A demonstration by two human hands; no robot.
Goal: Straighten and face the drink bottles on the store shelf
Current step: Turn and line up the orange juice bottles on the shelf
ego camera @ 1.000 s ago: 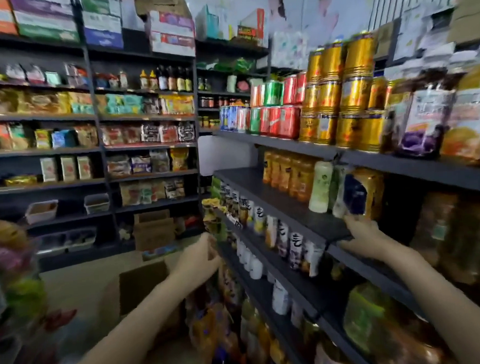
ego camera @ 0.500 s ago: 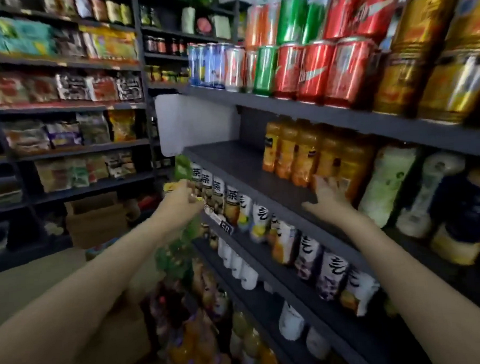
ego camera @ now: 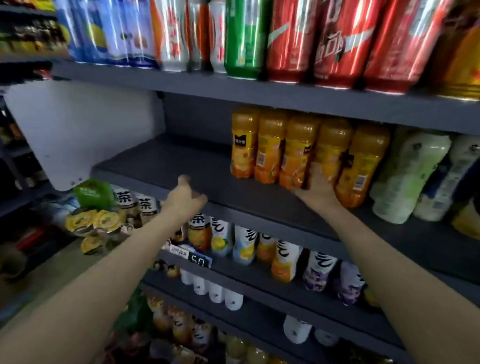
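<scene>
A row of several orange juice bottles (ego camera: 270, 149) stands on the dark grey middle shelf (ego camera: 176, 169). My right hand (ego camera: 316, 189) reaches up from below and grips the base of one of those orange bottles (ego camera: 329, 148), fourth from the left. My left hand (ego camera: 185, 199) hovers at the front edge of the same shelf, left of the bottles, fingers loosely curled and holding nothing. Pale green and white bottles (ego camera: 409, 174) stand to the right of the orange ones.
Drink cans (ego camera: 288, 29) in blue, white, green, red and gold line the shelf above. Small tea bottles (ego camera: 245, 240) and a price tag (ego camera: 200, 259) sit on the shelf below. A white side panel (ego camera: 83, 126) closes the left end. Snack packs (ego camera: 95, 219) lie lower left.
The view has closed in on the middle shelf. My right hand moved up and took hold of an orange bottle's base. My left hand rose from the lower shelf to the middle shelf edge.
</scene>
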